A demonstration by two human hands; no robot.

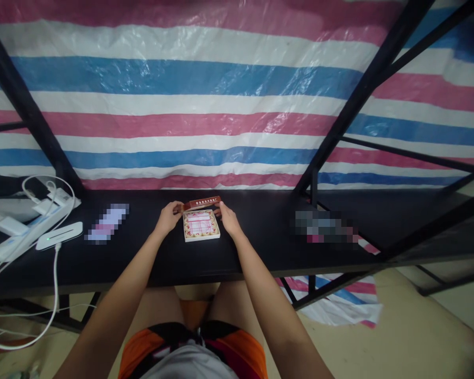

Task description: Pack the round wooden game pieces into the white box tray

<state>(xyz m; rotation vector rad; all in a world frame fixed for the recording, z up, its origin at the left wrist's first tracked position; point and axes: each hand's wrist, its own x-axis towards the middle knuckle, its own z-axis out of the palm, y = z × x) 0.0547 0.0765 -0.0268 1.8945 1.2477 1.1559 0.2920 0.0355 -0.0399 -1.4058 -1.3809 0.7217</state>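
An open square box rests on the black table, showing round pieces along its sides and a white and pink patterned middle. Just behind it, a reddish-brown lid with white lettering is tilted up between my hands. My left hand has its fingers closed on the lid's left end. At the right end, my right hand grips the lid with thumb and fingers, close to the box's right corner.
On the left of the black table are a power strip, white cables and a white device. A blurred flat item lies nearer. Another blurred item is at right. Black frame posts and striped sheeting stand behind.
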